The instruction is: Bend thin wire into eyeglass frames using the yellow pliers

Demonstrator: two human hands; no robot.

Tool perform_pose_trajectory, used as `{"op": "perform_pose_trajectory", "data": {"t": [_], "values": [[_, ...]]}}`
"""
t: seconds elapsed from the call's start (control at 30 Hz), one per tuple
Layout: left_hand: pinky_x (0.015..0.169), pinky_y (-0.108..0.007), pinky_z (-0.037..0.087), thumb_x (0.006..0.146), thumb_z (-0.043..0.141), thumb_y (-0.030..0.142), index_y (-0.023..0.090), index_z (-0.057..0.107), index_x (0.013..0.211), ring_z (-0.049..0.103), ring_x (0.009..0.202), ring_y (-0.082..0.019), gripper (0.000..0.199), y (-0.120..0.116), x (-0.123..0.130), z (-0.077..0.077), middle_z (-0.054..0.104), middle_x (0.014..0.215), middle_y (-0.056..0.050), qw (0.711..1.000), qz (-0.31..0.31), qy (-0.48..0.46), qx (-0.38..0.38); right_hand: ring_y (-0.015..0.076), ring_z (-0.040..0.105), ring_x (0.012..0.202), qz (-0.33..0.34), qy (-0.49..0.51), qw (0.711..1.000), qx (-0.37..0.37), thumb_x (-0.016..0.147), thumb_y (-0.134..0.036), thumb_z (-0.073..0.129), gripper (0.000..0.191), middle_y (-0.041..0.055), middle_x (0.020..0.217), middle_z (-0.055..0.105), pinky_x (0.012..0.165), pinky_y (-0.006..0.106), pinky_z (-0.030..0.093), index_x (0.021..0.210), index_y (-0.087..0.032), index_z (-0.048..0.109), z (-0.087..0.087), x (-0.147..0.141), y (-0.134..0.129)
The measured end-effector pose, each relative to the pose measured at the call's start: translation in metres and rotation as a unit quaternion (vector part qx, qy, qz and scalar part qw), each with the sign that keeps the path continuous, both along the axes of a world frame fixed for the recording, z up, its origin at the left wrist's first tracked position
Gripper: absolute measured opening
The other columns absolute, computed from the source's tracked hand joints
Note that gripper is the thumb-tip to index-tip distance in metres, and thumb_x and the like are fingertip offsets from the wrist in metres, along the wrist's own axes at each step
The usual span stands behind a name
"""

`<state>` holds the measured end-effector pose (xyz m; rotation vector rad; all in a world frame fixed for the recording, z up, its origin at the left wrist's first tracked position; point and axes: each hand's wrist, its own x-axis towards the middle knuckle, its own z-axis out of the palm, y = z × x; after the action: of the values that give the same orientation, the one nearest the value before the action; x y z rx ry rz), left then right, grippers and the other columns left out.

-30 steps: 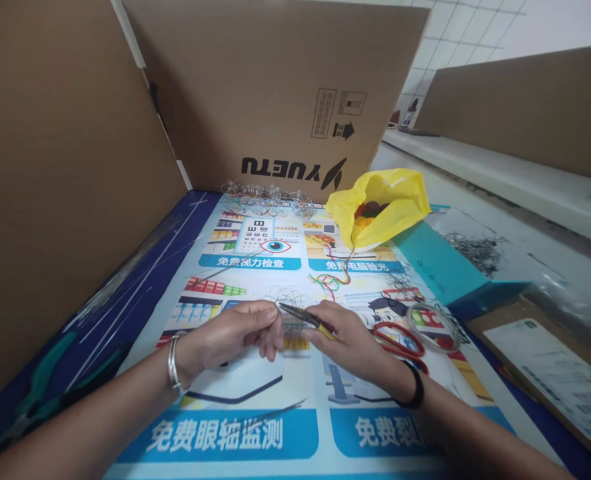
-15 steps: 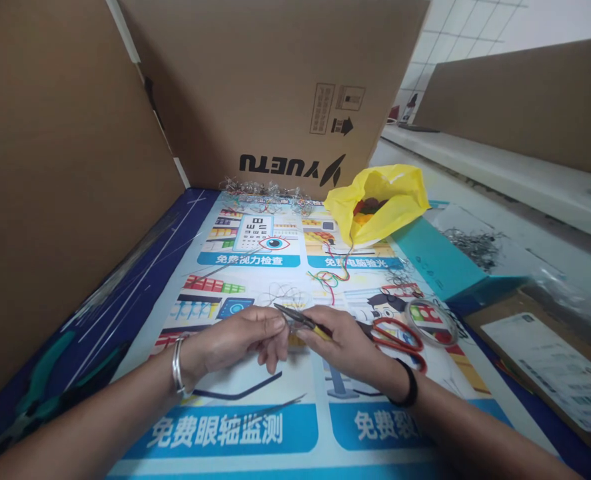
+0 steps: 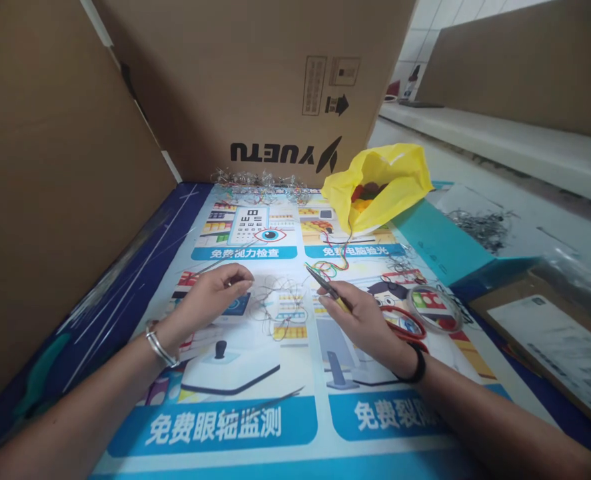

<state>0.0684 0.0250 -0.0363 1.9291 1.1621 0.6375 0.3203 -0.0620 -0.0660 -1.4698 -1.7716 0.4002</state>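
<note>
Two hands [image 3: 218,291] sit apart inside poster [image 3: 295,373] edges, right holding pliers [image 3: 328,287]

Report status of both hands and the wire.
Right hand gripping pliers. Left hand near thin wire loops, hold unclear. Red-handled scissors beside right wrist.

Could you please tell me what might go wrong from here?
The thin wires lie in loose, overlapping loops and could tangle. The pliers in the right hand point towards the coloured threads and might snag them. The red-handled scissors lie close to the right wrist and could be knocked.
</note>
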Motion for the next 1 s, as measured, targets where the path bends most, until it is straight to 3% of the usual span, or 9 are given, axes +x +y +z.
{"op": "perform_pose_trajectory", "data": {"t": [0.17,0.4,0.53,0.6,0.67,0.73,0.8,0.9,1.0], "values": [[0.073,-0.029,0.043,0.076,0.058,0.038,0.018,0.060,0.092,0.056,0.081,-0.018,0.026,0.000,0.004,-0.012,0.062,0.088,-0.004,1.000,0.025,0.013,-0.005,0.0165,0.060,0.075,-0.003,0.016,1.000,0.009,0.085,-0.032,0.050,0.018,0.0041,0.083,0.065,0.068,0.028,0.047,0.090,-0.019,0.061,-0.007,0.001,0.000],[0.064,-0.026,0.044,0.079,0.055,0.041,0.019,0.058,0.096,0.057,0.072,-0.016,0.028,0.003,0.002,-0.026,0.062,0.081,-0.002,0.999,-0.011,0.035,-0.026,0.0170,0.059,0.080,-0.014,-0.003,1.000,0.011,0.084,-0.032,0.052,0.018,0.0045,0.086,0.064,0.072,0.029,0.046,0.091,-0.019,0.062,-0.009,-0.002,-0.001],[0.053,-0.022,0.038,0.079,0.054,0.042,0.019,0.060,0.078,0.051,0.056,-0.013,0.024,-0.001,0.004,-0.018,0.056,0.059,0.002,0.996,-0.026,0.081,-0.031,0.0189,0.058,0.085,-0.007,-0.072,0.997,-0.027,0.085,-0.033,0.050,0.023,0.0058,0.090,0.063,0.076,0.031,0.045,0.099,-0.019,0.061,-0.006,0.001,-0.001],[0.046,-0.021,0.032,0.078,0.054,0.045,0.018,0.055,0.063,0.045,0.046,-0.011,0.031,-0.003,0.003,-0.011,0.050,0.050,0.004,0.990,-0.047,0.117,-0.066,0.0192,0.058,0.087,-0.012,-0.094,0.995,-0.031,0.085,-0.033,0.050,0.023,0.0061,0.093,0.063,0.077,0.031,0.045,0.099,-0.019,0.061,-0.004,0.003,0.000],[0.042,-0.021,0.027,0.077,0.054,0.048,0.018,0.050,0.055,0.040,0.042,-0.010,0.037,-0.005,0.001,-0.003,0.046,0.046,0.004,0.982,-0.075,0.149,-0.087,0.0188,0.057,0.088,-0.017,-0.109,0.993,-0.035,0.086,-0.033,0.050,0.021,0.0060,0.093,0.063,0.077,0.030,0.044,0.098,-0.019,0.061,-0.002,0.005,0.001],[0.043,-0.022,0.027,0.077,0.053,0.048,0.018,0.051,0.055,0.040,0.043,-0.010,0.038,-0.004,-0.001,0.004,0.046,0.046,0.004,0.980,-0.085,0.171,-0.062,0.0181,0.057,0.085,-0.019,-0.129,0.990,-0.045,0.086,-0.032,0.049,0.020,0.0055,0.090,0.062,0.074,0.029,0.043,0.096,-0.019,0.060,0.000,0.006,0.001],[0.047,-0.022,0.032,0.079,0.051,0.047,0.019,0.057,0.064,0.046,0.050,-0.012,0.032,0.000,-0.001,0.009,0.053,0.053,0.003,0.980,-0.067,0.185,-0.004,0.0174,0.057,0.082,-0.021,-0.150,0.987,-0.052,0.087,-0.032,0.048,0.019,0.0047,0.087,0.062,0.071,0.027,0.042,0.095,-0.019,0.060,0.002,0.005,0.001],[0.065,-0.027,0.043,0.079,0.052,0.043,0.020,0.059,0.090,0.057,0.075,-0.018,0.026,0.008,0.007,0.011,0.065,0.084,-0.002,0.981,-0.037,0.178,0.073,0.0161,0.056,0.079,-0.027,-0.171,0.984,-0.049,0.087,-0.033,0.049,0.018,0.0037,0.085,0.061,0.069,0.025,0.040,0.093,-0.020,0.060,0.004,0.003,0.000],[0.085,-0.034,0.043,0.076,0.056,0.042,0.021,0.055,0.111,0.056,0.100,-0.023,0.041,0.018,0.022,0.005,0.060,0.114,-0.007,0.980,-0.086,0.159,0.088,0.0147,0.055,0.076,-0.029,-0.185,0.981,-0.053,0.087,-0.033,0.048,0.018,0.0029,0.083,0.059,0.067,0.024,0.039,0.090,-0.020,0.060,0.002,0.002,-0.001]]}}
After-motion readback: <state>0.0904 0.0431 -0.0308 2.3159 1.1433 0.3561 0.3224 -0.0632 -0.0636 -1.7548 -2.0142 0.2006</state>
